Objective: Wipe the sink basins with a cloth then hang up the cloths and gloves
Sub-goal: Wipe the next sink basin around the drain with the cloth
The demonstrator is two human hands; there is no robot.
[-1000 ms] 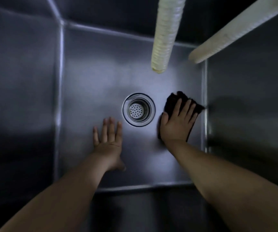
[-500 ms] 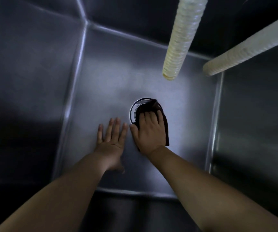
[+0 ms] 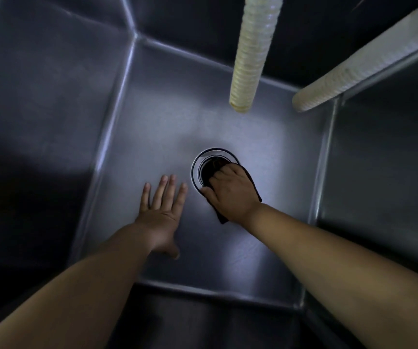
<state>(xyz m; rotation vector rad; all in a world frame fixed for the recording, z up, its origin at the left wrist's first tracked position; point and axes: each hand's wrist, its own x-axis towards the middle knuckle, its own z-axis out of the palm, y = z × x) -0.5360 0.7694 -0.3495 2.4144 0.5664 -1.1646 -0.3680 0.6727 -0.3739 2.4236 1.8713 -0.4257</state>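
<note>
Because the cloth [image 3: 249, 182] is thin, limp and light, it should fold into any hollow and slide easily on steel, so I judge it is best handled bunched under the palm and fingers rather than pinched by an edge. It lies over the near right of the drain [image 3: 204, 167] on the basin [image 3: 167, 127] floor, dark against dark, so its full outline is hard to tell. The right hand [image 3: 230, 191] bears down on it, fingers curled over the cloth into the drain's mouth, thumb at the rim. The left hand [image 3: 161, 215] rests flat just beside it, fingers straight, spread, holding nothing.
</note>
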